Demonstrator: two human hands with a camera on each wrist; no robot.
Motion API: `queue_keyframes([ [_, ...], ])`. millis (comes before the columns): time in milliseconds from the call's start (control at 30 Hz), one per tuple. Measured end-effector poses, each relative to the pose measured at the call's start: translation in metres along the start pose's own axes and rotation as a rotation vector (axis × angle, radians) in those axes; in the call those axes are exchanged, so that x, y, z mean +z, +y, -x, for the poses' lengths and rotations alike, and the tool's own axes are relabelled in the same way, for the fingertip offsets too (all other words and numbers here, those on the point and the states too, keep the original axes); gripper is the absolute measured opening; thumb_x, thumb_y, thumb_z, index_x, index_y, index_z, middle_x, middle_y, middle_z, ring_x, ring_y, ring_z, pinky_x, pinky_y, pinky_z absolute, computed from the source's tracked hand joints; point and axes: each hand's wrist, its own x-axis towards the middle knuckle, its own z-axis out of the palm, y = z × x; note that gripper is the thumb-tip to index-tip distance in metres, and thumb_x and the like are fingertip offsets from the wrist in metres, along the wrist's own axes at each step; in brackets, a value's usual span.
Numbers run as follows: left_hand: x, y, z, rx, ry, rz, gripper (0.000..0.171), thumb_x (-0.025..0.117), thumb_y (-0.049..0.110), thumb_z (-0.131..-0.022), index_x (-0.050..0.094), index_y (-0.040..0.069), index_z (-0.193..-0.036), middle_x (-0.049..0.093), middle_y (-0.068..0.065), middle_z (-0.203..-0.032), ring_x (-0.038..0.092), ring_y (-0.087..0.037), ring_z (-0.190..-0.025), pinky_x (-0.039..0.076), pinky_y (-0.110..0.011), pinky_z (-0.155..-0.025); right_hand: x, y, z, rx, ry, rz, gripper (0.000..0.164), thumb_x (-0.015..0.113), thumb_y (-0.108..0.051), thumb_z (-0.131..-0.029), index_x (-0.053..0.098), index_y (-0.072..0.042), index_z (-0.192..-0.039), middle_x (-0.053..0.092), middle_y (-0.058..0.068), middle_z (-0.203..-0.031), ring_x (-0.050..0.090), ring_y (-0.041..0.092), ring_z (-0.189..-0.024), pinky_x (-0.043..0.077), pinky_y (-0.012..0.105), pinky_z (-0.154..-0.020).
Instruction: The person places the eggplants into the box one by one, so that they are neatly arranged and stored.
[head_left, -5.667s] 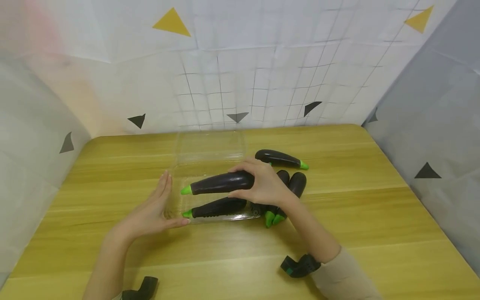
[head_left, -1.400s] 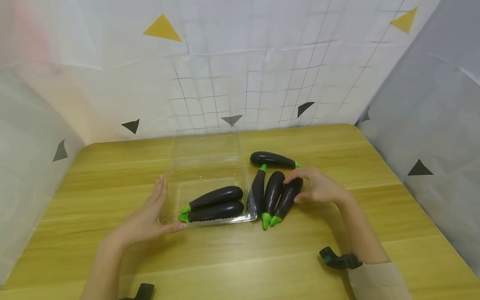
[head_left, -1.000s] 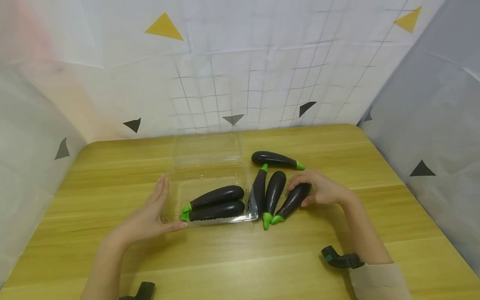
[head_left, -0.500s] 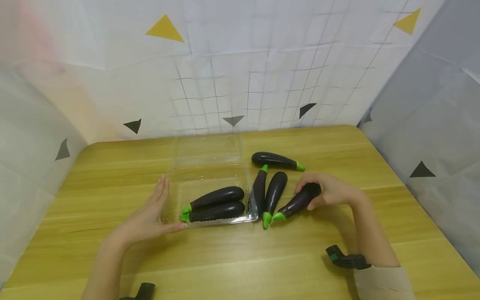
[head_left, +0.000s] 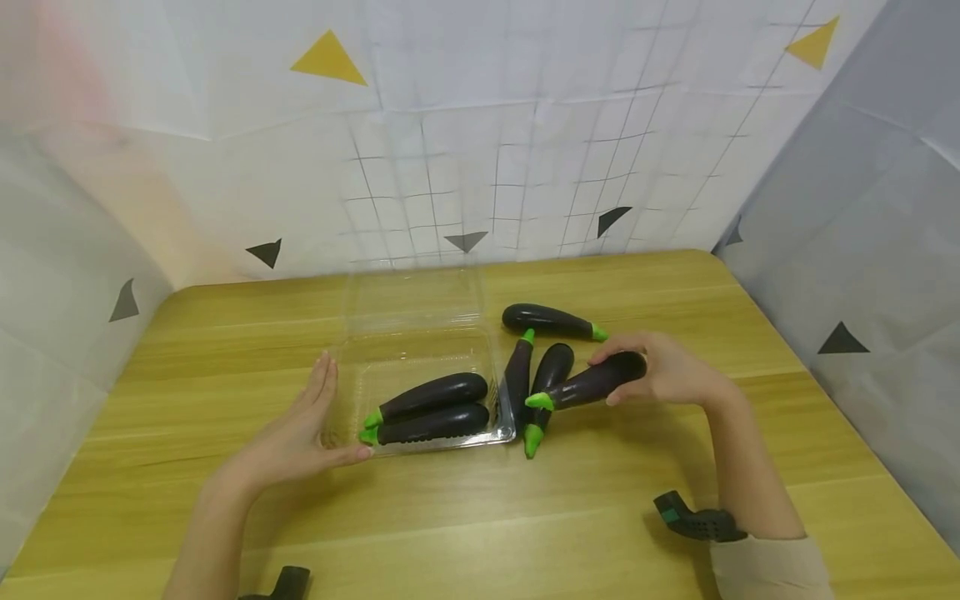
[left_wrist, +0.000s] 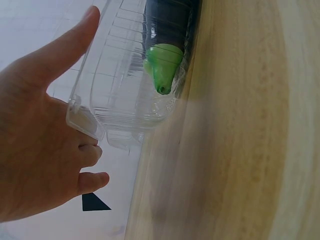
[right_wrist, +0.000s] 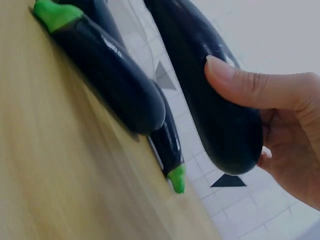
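1. The right hand (head_left: pixel 671 371), right of centre in the head view, pinches the thick end of a glossy, dark, club-shaped eggplant with a bright green tip (head_left: pixel 596 385) between thumb and fingers. This eggplant is lifted off the yellowish wood-grain surface (head_left: pixel 465 533), its tip pointing left.
2. The left hand (head_left: pixel 296 437), left of centre, has its fingers extended and thumb spread apart, braced at the left side and near-left corner of a clear plastic box (head_left: pixel 498 434) without clamping it.
3. The box sits at mid-frame; its clear lid (head_left: pixel 412 296) lies open behind, toward the upper centre.
4. Done, judging by the layout: 2 eggplants are inside, the rear eggplant (head_left: pixel 435 395) and the front eggplant (head_left: pixel 435 423), side by side in the near half, tips left.
5. Left: 4 are outside, counting the pinched eggplant. The sideways eggplant (head_left: pixel 547 319) lies farthest back; the slanted eggplant (head_left: pixel 517 375) lies close by the box's right wall; the middle eggplant (head_left: pixel 553 367) is partly under the raised tip.
6. So roughly 1/3 appears packed, with the lid not yet closed.
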Motion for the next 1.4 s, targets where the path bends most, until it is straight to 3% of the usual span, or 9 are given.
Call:
queue_keyframes([
  [167, -0.001, 0.0, 0.001, 0.01, 0.007, -0.01, 0.125, 0.065, 0.066, -0.078, -0.016, 0.005, -0.151, -0.027, -0.007, -0.155, -0.005, -0.041, -0.143, 0.016, -0.064, -0.108, 0.001, -0.015, -0.003, -0.038, 0.134, 0.043, 0.044, 0.088, -0.017, -0.068, 0.068, -0.017, -0.108, 0.068, -0.005, -0.104, 0.061, 0.014, -0.093, 0.053, 0.026, -0.073],
  [400, -0.002, 0.002, 0.003, 0.019, 0.011, -0.015, 0.124, 0.065, 0.065, -0.079, -0.015, 0.004, -0.151, -0.026, -0.01, -0.155, -0.004, -0.042, -0.143, 0.016, -0.064, -0.108, 0.006, -0.032, -0.009, -0.097, 0.344, 0.118, 0.047, 0.091, -0.008, -0.063, 0.069, -0.013, -0.103, 0.069, -0.002, -0.099, 0.062, 0.012, -0.084, 0.049, 0.015, -0.072],
  [567, -0.001, 0.002, 0.003, 0.02, 0.016, -0.015, 0.125, 0.066, 0.065, -0.078, -0.015, 0.003, -0.151, -0.026, -0.009, -0.155, -0.003, -0.043, -0.143, 0.016, -0.064, -0.108, 0.014, -0.042, -0.016, -0.123, 0.442, 0.158, 0.049, 0.092, -0.007, -0.06, 0.071, -0.012, -0.104, 0.068, -0.003, -0.1, 0.059, 0.008, -0.087, 0.047, 0.013, -0.073],
  [833, 0.0, 0.0, 0.002, 0.018, 0.02, -0.022, 0.125, 0.066, 0.066, -0.078, -0.014, 0.004, -0.151, -0.027, -0.008, -0.155, -0.001, -0.044, -0.143, 0.017, -0.063, -0.108, 0.026, -0.057, -0.023, -0.201, 0.48, 0.145, 0.051, 0.093, -0.002, -0.056, 0.07, -0.007, -0.102, 0.067, 0.005, -0.099, 0.059, 0.014, -0.088, 0.045, 0.011, -0.076],
  [1033, 0.003, -0.003, -0.001, 0.012, 0.017, -0.018, 0.126, 0.065, 0.067, -0.077, -0.016, 0.007, -0.151, -0.028, -0.005, -0.155, -0.003, -0.042, -0.143, 0.016, -0.063, -0.108, 0.03, -0.05, -0.024, -0.199, 0.462, 0.153, 0.051, 0.093, -0.012, -0.059, 0.07, -0.014, -0.105, 0.067, -0.002, -0.102, 0.059, 0.01, -0.09, 0.047, 0.014, -0.075],
  [1400, 0.002, -0.002, 0.0, 0.007, 0.008, -0.004, 0.125, 0.064, 0.068, -0.077, -0.016, 0.007, -0.151, -0.029, -0.005, -0.155, -0.003, -0.041, -0.143, 0.018, -0.063, -0.109, 0.032, -0.052, -0.026, -0.189, 0.464, 0.148, 0.051, 0.093, -0.011, -0.059, 0.07, -0.013, -0.105, 0.067, -0.001, -0.103, 0.06, 0.01, -0.089, 0.047, 0.014, -0.074],
])
